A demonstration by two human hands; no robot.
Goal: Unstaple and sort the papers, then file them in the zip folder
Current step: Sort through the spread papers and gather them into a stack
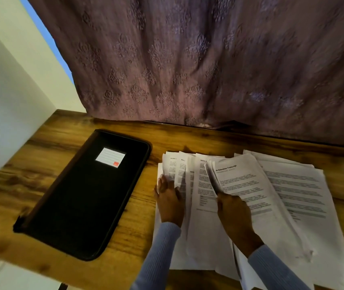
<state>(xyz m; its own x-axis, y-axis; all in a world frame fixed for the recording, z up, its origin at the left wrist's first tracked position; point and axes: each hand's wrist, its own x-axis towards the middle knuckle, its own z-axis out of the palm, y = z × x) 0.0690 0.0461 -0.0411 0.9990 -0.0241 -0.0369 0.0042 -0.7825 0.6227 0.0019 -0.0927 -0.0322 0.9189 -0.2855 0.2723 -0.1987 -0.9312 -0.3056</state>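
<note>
Papers (292,185) fanned lengthwise away, left hand (170,197) flat on them, right hand (233,212) pinching one sheet.

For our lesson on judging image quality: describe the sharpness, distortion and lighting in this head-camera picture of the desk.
Head view: wide-angle distortion bows the wooden desk edge and tilts the wall; motion blur softens the print on the fanned white printed papers and smears the black rectangular zip folder's near corner; dim, warm light, no glare, and soft shadows under both hands.
</note>
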